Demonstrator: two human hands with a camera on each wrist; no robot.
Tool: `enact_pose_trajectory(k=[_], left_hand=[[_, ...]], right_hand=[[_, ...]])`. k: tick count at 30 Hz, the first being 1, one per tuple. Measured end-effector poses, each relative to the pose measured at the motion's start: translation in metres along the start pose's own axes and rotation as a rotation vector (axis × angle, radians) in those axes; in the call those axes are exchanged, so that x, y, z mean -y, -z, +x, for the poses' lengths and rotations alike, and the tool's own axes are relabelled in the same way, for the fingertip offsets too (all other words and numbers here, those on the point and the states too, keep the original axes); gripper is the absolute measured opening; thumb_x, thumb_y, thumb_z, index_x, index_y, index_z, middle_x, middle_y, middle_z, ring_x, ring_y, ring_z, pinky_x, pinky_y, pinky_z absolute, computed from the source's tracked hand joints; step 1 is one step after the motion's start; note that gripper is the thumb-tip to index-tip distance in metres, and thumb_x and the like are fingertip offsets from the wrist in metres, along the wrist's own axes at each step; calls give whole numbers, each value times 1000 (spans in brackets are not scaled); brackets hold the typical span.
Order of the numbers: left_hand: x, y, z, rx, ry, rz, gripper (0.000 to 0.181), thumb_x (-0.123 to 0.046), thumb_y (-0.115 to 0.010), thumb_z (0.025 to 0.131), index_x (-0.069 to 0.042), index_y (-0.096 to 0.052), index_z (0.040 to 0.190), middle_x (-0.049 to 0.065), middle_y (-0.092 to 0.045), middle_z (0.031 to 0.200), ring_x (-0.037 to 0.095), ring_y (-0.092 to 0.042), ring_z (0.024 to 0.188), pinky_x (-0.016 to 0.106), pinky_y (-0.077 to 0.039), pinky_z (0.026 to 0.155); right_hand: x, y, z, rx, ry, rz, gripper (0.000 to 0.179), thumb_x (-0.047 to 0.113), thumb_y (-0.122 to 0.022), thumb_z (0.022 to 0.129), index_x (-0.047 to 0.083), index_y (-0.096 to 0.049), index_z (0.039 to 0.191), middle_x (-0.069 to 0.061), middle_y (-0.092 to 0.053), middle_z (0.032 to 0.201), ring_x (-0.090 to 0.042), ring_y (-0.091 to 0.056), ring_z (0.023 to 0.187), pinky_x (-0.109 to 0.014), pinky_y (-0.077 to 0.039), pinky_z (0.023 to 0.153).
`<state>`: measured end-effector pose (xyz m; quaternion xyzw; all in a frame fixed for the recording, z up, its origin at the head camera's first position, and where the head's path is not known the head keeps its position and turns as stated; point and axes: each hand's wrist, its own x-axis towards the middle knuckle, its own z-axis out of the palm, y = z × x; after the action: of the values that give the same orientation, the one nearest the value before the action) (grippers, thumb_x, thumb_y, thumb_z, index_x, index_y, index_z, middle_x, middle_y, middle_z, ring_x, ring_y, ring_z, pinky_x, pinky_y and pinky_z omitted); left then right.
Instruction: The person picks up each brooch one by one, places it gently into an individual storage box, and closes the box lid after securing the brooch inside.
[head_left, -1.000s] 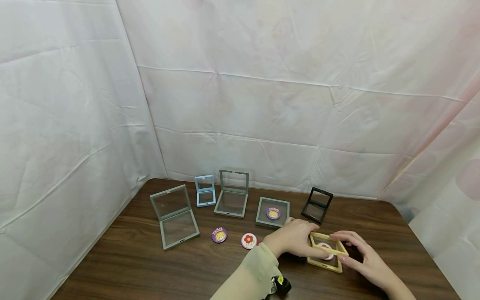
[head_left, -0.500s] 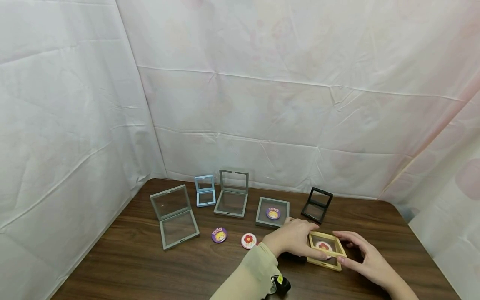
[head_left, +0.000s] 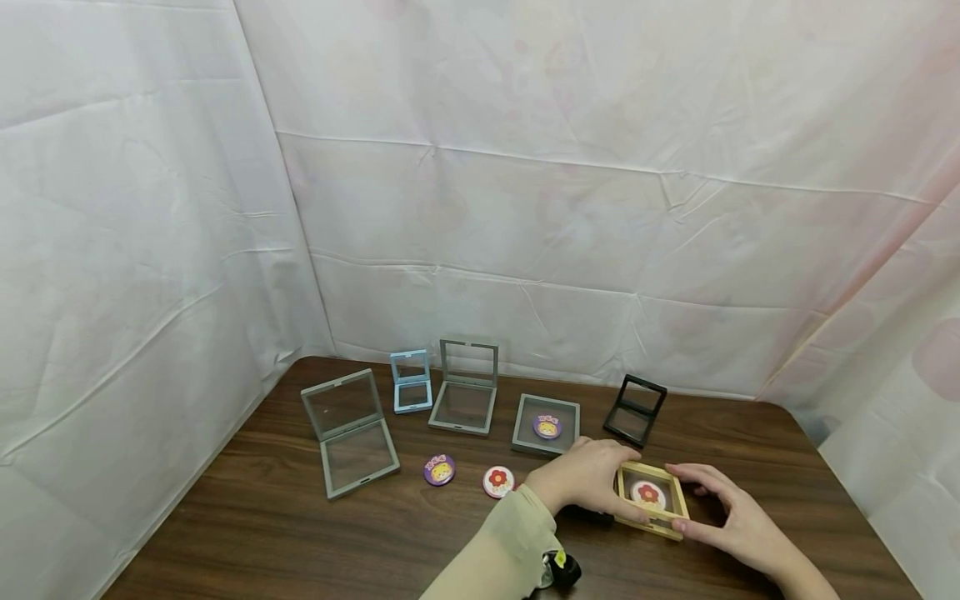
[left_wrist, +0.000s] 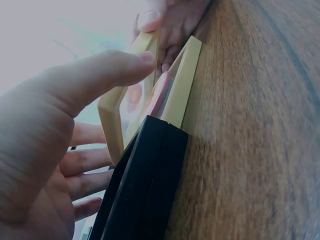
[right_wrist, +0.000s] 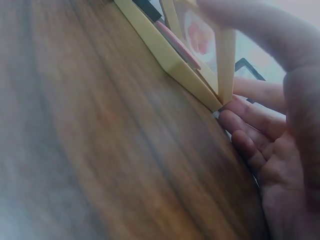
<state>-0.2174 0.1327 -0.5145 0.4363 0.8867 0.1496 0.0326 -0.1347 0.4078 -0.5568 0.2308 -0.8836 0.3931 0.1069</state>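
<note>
A yellow hinged display frame (head_left: 651, 469) with clear panels lies on the table at the right front. Its lid slants over the base, leaving a narrow gap in both wrist views. Between the two halves is a round pin badge (head_left: 648, 495) with a red flower on white. My left hand (head_left: 588, 475) holds the lid's left side, thumb on the front edge and fingers behind. My right hand (head_left: 731, 521) grips the right side between thumb and fingers. Under my left hand, right beside the yellow frame, stands a black frame (left_wrist: 155, 180), mostly hidden in the head view.
Two open grey frames (head_left: 327, 462) (head_left: 459, 431), an open light-blue frame (head_left: 412, 409) and an open black frame (head_left: 613, 429) stand farther back. A flat grey frame (head_left: 522, 442) carries a purple badge (head_left: 547, 427). Another purple badge (head_left: 439, 470) and a flower badge (head_left: 498, 482) lie nearer.
The yellow frame's lid has come down toward its base, narrowing the gap, and the flower badge now shows whole through it. Both hands have stayed nearly in place.
</note>
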Motion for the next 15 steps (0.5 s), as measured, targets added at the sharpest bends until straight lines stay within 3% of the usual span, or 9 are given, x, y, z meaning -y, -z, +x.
enact_pose_trajectory(k=[5, 15], left_hand=[[2, -3, 0, 8, 1, 10, 89, -73, -80, 87, -21, -61, 156, -15, -64, 149, -1, -55, 137, 28, -41, 110], [3, -5, 1, 8, 15, 54, 90, -73, -82, 85, -23, -60, 157, -16, -62, 150, 0, -54, 138, 27, -40, 109]], right_hand=[[0, -1, 0, 2, -32, -13, 76, 11, -96, 84, 17, -64, 152, -1, -61, 145, -9, -57, 114, -17, -42, 93], [-1, -2, 1, -13, -11, -46, 82, 16, -101, 78, 16, -65, 151, -1, -62, 144, -7, -57, 113, -14, -41, 94]])
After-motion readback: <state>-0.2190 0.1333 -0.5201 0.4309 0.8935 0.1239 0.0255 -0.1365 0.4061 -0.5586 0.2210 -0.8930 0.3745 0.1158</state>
